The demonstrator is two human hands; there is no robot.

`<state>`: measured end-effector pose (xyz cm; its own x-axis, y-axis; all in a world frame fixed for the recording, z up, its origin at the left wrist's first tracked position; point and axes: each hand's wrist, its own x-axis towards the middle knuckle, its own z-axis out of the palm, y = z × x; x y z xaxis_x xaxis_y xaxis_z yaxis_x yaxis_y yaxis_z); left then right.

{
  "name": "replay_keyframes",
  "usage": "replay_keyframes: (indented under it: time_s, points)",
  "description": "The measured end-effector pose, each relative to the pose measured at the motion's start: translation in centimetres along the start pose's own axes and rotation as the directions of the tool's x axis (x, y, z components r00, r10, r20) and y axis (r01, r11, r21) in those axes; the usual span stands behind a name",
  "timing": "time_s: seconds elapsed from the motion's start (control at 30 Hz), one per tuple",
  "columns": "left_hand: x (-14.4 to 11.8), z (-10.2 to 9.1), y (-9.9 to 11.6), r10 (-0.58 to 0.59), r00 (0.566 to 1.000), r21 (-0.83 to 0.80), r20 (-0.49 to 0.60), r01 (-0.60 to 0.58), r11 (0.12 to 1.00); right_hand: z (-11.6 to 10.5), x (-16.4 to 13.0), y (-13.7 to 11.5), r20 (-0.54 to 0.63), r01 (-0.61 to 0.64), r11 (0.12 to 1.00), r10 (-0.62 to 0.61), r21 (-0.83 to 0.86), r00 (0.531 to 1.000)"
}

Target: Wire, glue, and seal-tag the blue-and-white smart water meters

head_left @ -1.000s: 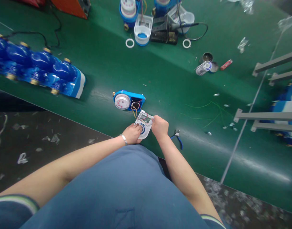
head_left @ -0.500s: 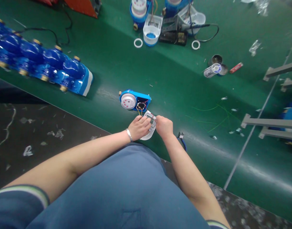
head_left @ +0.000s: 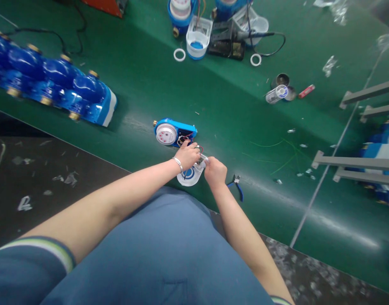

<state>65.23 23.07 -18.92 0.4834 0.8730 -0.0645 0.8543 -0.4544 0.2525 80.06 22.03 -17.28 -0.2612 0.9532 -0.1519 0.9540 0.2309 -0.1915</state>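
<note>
A blue water meter [head_left: 193,128] with a round white dial [head_left: 166,134] lies on the green bench, thin wires coming from its open dark compartment. Close below it is a white plastic cover [head_left: 188,181] with blue rings visible inside. My left hand [head_left: 188,156] bends over the cover's upper end beside the wires, its fingers closed on it; the fingertips partly hide what they touch. On the opposite side, my right hand [head_left: 216,171] is closed in a fist-like pinch on the cover's upper right edge. Blue-handled cutting pliers [head_left: 240,192] rest just right of that hand.
Blue meter bodies [head_left: 88,89] stand in a row at left. Further back are a clear-white cover [head_left: 199,36], a soldering iron [head_left: 241,35], white rings [head_left: 179,55] and a solder spool [head_left: 277,94]. Grey metal bars [head_left: 356,162] jut in from the right.
My left hand has shifted up the cover toward the wires, uncovering blue rings at its lower end. My right hand keeps its hold. The whole view has moved slightly.
</note>
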Motion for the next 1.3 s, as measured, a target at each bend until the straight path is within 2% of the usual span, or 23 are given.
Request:
replay_keyframes:
  time_s: [0.23,0.4,0.47,0.57,0.67,0.73,0.8,0.83,0.9,0.97,1.0,1.03,1.07,1.1,1.17,1.23,1.27,1.3]
  points:
    - [0.2,0.0,0.3,-0.025,1.000,0.005,0.012,0.025,1.000,0.8,-0.3,-0.7,-0.101,0.040,0.999,-0.039,0.008,0.994]
    - [0.0,-0.1,0.2,-0.007,1.000,-0.003,0.018,0.007,1.000,0.9,-0.1,-1.0,-0.081,0.032,0.999,-0.031,0.019,0.996]
    - [-0.4,-0.6,0.1,0.036,0.999,-0.023,-0.018,-0.036,0.999,0.7,-0.3,-0.9,-0.059,0.015,1.000,-0.014,0.017,0.998]
    - [-1.4,-1.7,-0.3,0.051,0.989,-0.086,-0.138,-0.064,0.994,0.4,-0.6,-0.4,-0.045,-0.004,1.000,0.005,0.021,0.999]
    - [-2.7,-3.3,-1.0,-0.105,0.955,-0.192,-0.276,0.052,0.980,0.0,-0.9,0.1,-0.036,-0.022,0.999,0.023,0.032,0.999]
    - [-3.4,-4.2,-1.7,-0.264,0.907,-0.310,-0.328,0.160,0.937,-0.1,-1.0,0.3,-0.025,-0.037,0.999,0.038,0.039,0.999]
    - [-3.8,-4.9,-2.2,-0.458,0.839,-0.506,-0.294,0.271,0.819,-0.3,-1.1,0.6,-0.009,-0.040,0.998,0.041,0.045,0.999]
    - [-3.9,-5.1,-2.4,-0.564,0.795,-0.632,-0.225,0.321,0.705,-0.4,-1.2,0.7,-0.001,-0.033,0.998,0.033,0.047,0.999]
    - [-3.8,-5.5,-2.6,-0.719,0.695,-0.852,-0.002,0.376,0.365,-0.7,-1.4,0.8,0.020,0.007,0.999,-0.008,0.041,1.000]
    - [-3.6,-5.8,-2.7,-0.751,0.625,-0.932,0.212,0.360,0.037,-1.0,-1.6,0.8,0.048,0.083,0.996,-0.084,0.025,0.995]
    - [-3.4,-5.9,-2.7,-0.746,0.610,-0.937,0.268,0.345,-0.055,-1.3,-1.8,0.8,0.063,0.129,0.991,-0.130,0.017,0.989]
    - [-3.2,-6.1,-2.7,-0.742,0.606,-0.938,0.286,0.336,-0.087,-1.6,-1.9,0.8,0.080,0.174,0.985,-0.175,0.013,0.981]
    - [-3.0,-6.3,-2.7,-0.747,0.607,-0.940,0.271,0.335,-0.069,-1.9,-2.0,0.8,0.096,0.210,0.977,-0.211,0.018,0.973]
    - [-2.7,-6.6,-2.8,-0.751,0.617,-0.940,0.235,0.340,-0.014,-2.2,-2.1,0.9,0.105,0.228,0.973,-0.231,0.036,0.967]
    - [-2.1,-7.3,-2.9,-0.740,0.658,-0.921,0.139,0.361,0.148,-2.6,-2.2,1.2,0.088,0.177,0.976,-0.189,0.130,0.978]
    - [-1.2,-8.1,-3.0,-0.689,0.723,-0.845,0.045,0.395,0.359,-2.6,-2.1,1.8,0.032,0.014,0.947,-0.026,0.322,0.999]
    - [-0.6,-8.3,-3.1,-0.641,0.768,-0.776,-0.003,0.403,0.486,-2.5,-2.0,2.1,0.012,-0.086,0.887,0.091,0.454,0.996]
    - [-0.1,-8.5,-3.1,-0.572,0.819,-0.678,-0.046,0.395,0.620,-2.2,-1.9,2.5,0.011,-0.176,0.781,0.211,0.600,0.977]
